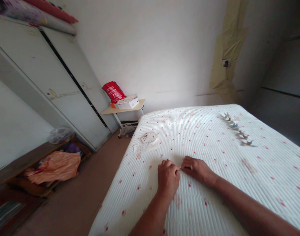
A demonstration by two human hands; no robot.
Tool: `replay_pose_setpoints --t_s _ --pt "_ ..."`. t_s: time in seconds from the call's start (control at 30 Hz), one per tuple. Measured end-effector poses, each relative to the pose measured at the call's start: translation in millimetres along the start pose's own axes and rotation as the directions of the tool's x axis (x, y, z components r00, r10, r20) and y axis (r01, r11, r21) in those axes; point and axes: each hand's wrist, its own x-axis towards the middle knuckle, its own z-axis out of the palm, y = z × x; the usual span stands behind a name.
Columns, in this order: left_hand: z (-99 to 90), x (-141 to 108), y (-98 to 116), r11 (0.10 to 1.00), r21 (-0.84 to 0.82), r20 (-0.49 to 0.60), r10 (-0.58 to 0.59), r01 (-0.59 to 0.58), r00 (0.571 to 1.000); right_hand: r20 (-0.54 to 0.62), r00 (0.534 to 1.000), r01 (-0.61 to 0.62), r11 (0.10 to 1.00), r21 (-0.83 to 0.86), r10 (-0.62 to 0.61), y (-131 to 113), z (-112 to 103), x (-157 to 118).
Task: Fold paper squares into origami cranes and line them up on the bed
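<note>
Over the middle of the bed, my left hand [169, 177] and my right hand [195, 167] meet with fingertips closed. Between them they pinch what looks like a small piece of paper [180, 168], almost wholly hidden by the fingers. Beyond my left hand lies a small stack of paper squares [149, 138], with a printed sheet [140, 148] beside and partly under it. Farther off to the right, several small folded paper figures [234, 127], shaped like cranes, stand in a slanting row on the white quilted mattress cover [209, 196] with red dots.
Behind the bed's far left corner is a small table [137, 105] holding a red bag [113, 91] and a white box [128, 103]. A wardrobe [64, 75] lines the left wall. A low wooden cabinet with an orange plastic bag [58, 165] stands left across the brown floor.
</note>
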Motion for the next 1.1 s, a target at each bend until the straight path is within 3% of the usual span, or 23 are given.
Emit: replay_pose_setpoints --t_s 0.23,0.6,0.93,1.1 --pt "0.9 1.0 -0.6 0.999 -0.015 -0.002 -0.037 0.037 0.999 0.024 0.993 -0.113 0.993 0.046 0.112 -4.1 -4.0 4.2" --pt "-0.8 2.7 4.5 0.994 0.071 0.031 -0.084 0.082 0.996 0.062 0.974 -0.214 0.976 -0.051 0.217 -7.4 -3.9 10.6" --pt "1.0 5.6 5.9 0.985 0.13 0.043 -0.116 0.11 0.992 0.07 0.935 -0.351 0.936 0.027 0.349 -8.1 -2.9 19.4" --pt "1.6 6.1 5.8 0.985 0.134 0.047 -0.118 0.11 0.992 0.012 0.915 -0.403 0.912 0.068 0.403 -5.7 0.2 19.3"
